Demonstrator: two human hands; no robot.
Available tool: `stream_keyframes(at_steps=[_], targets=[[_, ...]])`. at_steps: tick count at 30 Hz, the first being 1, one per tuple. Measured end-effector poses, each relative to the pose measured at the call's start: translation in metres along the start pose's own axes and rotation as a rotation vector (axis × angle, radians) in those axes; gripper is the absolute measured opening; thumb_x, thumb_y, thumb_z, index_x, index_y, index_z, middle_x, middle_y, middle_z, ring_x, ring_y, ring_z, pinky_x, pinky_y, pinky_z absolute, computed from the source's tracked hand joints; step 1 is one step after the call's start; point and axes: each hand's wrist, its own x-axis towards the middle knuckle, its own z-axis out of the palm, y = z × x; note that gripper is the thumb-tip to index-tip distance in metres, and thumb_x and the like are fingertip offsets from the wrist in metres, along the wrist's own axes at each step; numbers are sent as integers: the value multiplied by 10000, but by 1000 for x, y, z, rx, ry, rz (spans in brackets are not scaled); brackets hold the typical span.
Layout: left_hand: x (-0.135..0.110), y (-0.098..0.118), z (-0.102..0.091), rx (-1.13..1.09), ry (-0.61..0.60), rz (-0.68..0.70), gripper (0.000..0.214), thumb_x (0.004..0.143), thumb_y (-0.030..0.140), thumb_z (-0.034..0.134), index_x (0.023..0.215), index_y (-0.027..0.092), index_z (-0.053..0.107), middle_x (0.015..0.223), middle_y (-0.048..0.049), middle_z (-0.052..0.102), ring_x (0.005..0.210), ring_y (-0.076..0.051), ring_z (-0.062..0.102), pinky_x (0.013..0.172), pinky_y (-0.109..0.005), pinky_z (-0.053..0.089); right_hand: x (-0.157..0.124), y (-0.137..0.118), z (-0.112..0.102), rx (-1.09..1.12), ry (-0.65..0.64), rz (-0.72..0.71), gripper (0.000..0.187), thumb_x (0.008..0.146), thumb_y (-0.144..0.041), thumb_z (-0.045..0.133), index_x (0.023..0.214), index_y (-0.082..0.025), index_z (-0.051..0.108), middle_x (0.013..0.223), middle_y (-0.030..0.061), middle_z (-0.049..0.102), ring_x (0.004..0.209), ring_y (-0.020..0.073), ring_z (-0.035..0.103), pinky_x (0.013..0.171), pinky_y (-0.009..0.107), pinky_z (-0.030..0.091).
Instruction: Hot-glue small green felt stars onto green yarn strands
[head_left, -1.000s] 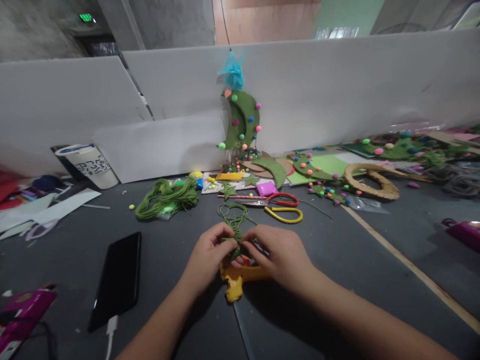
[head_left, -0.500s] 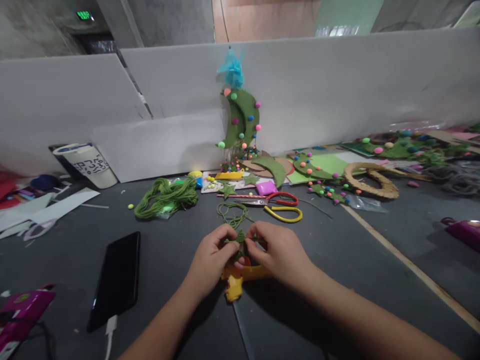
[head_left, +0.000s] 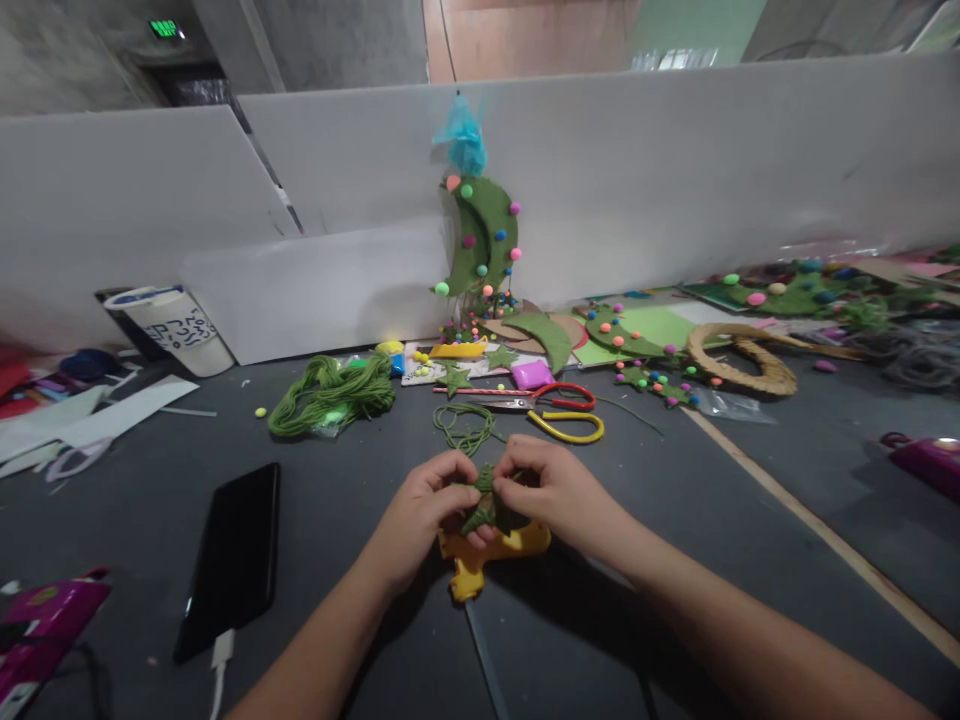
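Observation:
Between my hands is a small star [head_left: 482, 512] wrapped in green yarn, partly hidden by fingers. My left hand [head_left: 429, 505] pinches its left side with thumb and index finger. On the opposite side, my right hand [head_left: 546, 490] is closed with fingertips at the star's upper right edge. Below them on the table lies a yellow glue gun [head_left: 469, 580], with a grey stick or cord running from it toward me. Just beyond my hands are a loose tangle of green yarn [head_left: 465, 428] and scissors [head_left: 566, 425] with one red and one yellow handle.
A green yarn skein [head_left: 334, 398] lies left of centre, near a black phone [head_left: 231, 555] on a white cable. A decorated green crescent [head_left: 499, 235] stands against the white board [head_left: 637, 180]. Farther right are a straw-coloured wrapped ring [head_left: 705, 355] and a purple device [head_left: 930, 465].
The star has turned a little between my fingers, and more of its lower points shows. My right hand has shifted slightly, uncovering more of the glue gun.

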Motion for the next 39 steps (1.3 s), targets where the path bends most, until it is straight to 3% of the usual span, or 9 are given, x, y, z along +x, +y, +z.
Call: stream_keyframes(at_steps=[4,14,20,29,33,39], targets=[[1,0,-2,-64,-56,-50,87,701,161,549,721,183,467,596,34,590,526,-142,626,536,-252,485,1,0,2,66,-14,42,116,686,-88,515,605,-163,551,642,-33,477,621,104,471,572,208,348],[2,3,-5,-2,-19,-25,84,708,217,502,649,161,526,555,38,494,500,-99,511,495,-201,394,1,-1,2,202,-62,172,104,665,-108,500,586,-164,539,614,-37,485,588,98,456,549,201,350],[2,4,-3,257,17,26,70,669,200,588,649,156,537,531,43,461,490,-81,422,473,-189,321,1,-4,2,215,-83,188,99,640,-93,502,577,-163,531,603,-43,472,571,90,452,523,192,338],[2,1,-5,331,25,48,17,630,140,557,641,153,559,535,28,504,493,-92,452,473,-198,348,0,-5,5,115,-106,125,129,622,-48,497,575,-158,548,613,-44,469,580,85,435,519,185,318],[0,3,-5,282,-42,-15,23,632,156,537,651,155,549,540,29,505,480,-95,475,472,-201,362,-1,-6,3,115,-148,105,141,623,-40,492,573,-157,553,630,-41,474,586,86,446,525,188,323],[2,-4,-7,347,-27,40,90,603,115,531,680,162,531,533,57,457,465,-73,396,457,-187,305,1,-2,3,73,-155,71,144,628,-31,500,586,-154,561,634,-41,473,598,87,452,543,196,329]])
